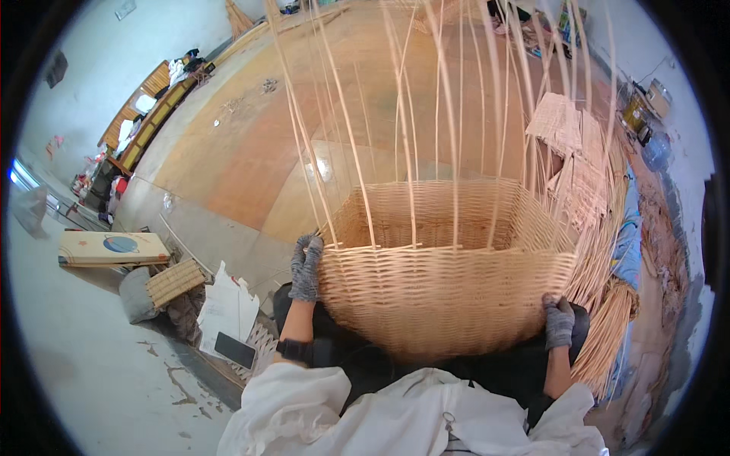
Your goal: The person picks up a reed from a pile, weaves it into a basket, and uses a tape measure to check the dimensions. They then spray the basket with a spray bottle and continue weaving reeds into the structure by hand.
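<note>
Floor (251, 159): tan, far.
Wicker basket (441, 292): probably light, springy; hold its sides.
Left hand (306, 270): clasps left corner.
Right hand (560, 321): on right side; closure I can't tell.

Bright, soft light under a strong fisheye bend.

White glare (322, 169) marks the floor (236, 175) beyond the left hand (306, 267); a bluish-white glow (17, 178) shows far to its left. Above the grip, tall rods (455, 175) smear with blur; basket weave (449, 296) near the right hand (559, 323) looks soft. Farther outward, straight edges bow toward a black rim (707, 30).
</note>
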The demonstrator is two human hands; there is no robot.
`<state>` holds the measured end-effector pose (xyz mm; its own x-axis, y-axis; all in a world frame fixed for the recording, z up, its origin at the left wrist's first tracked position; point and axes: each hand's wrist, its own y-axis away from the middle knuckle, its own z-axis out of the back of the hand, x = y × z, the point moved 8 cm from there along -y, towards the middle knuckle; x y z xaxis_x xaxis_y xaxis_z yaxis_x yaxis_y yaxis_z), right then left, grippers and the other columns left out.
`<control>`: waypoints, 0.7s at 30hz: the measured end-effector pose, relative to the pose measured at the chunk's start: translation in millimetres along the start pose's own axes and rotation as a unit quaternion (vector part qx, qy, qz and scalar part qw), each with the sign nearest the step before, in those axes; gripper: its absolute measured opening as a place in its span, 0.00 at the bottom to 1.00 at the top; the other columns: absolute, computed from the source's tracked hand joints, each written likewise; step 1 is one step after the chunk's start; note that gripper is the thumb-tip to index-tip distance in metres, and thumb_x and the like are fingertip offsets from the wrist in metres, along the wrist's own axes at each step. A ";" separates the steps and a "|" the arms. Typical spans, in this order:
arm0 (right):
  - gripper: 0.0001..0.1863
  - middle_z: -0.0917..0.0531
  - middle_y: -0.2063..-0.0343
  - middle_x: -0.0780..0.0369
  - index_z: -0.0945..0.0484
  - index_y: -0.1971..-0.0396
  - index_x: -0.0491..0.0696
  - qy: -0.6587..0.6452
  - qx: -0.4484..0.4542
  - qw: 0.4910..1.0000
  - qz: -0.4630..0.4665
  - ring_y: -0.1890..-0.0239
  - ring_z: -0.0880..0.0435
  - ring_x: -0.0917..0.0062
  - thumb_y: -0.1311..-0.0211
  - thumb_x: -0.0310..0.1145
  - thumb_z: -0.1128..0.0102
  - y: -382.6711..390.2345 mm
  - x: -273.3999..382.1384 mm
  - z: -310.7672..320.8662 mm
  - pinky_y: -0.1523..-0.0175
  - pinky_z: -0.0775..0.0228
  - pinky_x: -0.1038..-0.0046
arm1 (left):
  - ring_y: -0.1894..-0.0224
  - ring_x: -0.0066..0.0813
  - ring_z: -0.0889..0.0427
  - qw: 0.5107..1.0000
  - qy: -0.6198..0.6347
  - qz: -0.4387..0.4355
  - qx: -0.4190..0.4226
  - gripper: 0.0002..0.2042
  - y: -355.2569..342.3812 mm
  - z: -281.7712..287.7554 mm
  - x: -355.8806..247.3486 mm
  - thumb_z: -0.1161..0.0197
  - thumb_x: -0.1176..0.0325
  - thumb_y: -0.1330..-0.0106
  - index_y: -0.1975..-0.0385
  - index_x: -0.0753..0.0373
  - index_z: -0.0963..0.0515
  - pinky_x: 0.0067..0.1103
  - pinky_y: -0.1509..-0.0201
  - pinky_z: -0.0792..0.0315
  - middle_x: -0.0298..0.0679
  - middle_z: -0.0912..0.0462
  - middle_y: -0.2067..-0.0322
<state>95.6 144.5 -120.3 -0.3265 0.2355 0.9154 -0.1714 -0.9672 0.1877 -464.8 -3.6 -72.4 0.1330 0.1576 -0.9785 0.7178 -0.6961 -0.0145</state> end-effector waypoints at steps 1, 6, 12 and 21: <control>0.20 0.22 0.68 0.59 0.28 0.62 0.40 0.146 0.012 0.988 0.040 0.67 0.24 0.71 0.52 0.37 0.39 -0.2 9.8 -3.1 0.59 0.34 0.76 | 0.63 0.19 0.32 0.998 -0.058 0.015 -0.009 0.13 -4.3 -2.2 2.7 0.44 0.66 0.42 0.59 0.61 0.32 0.16 0.56 0.37 0.31 0.28 0.68; 0.20 0.24 0.62 0.55 0.29 0.60 0.42 0.277 -0.097 0.936 0.193 0.59 0.25 0.65 0.51 0.37 0.42 15.5 80.5 -3.7 0.55 0.34 0.75 | 0.61 0.25 0.30 0.967 -0.234 -0.096 0.027 0.13 4.1 -69.3 -45.3 0.43 0.65 0.43 0.61 0.64 0.30 0.19 0.53 0.36 0.36 0.27 0.65; 0.17 0.25 0.66 0.61 0.28 0.64 0.44 -0.224 0.297 0.926 0.067 0.62 0.27 0.77 0.46 0.41 0.46 94.7 118.1 -127.2 0.55 0.35 0.76 | 0.54 0.28 0.31 0.864 0.102 0.222 0.439 0.18 150.7 -235.1 -16.8 0.47 0.66 0.41 0.53 0.67 0.35 0.22 0.48 0.37 0.40 0.29 0.58; 0.12 0.27 0.78 0.68 0.29 0.67 0.46 -0.128 0.125 0.982 0.063 0.74 0.29 0.84 0.39 0.39 0.56 55.9 60.4 -145.7 0.68 0.34 0.81 | 0.43 0.27 0.42 0.902 0.139 0.223 0.343 0.23 189.3 -232.6 5.6 0.51 0.70 0.40 0.45 0.66 0.44 0.19 0.42 0.46 0.40 0.41 0.45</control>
<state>-69.1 118.6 -106.5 -0.0806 0.1120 0.9904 0.0988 -0.9879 0.1197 -169.2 28.4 -32.8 0.5387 -0.1414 -0.8305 -0.0282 -0.9883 0.1500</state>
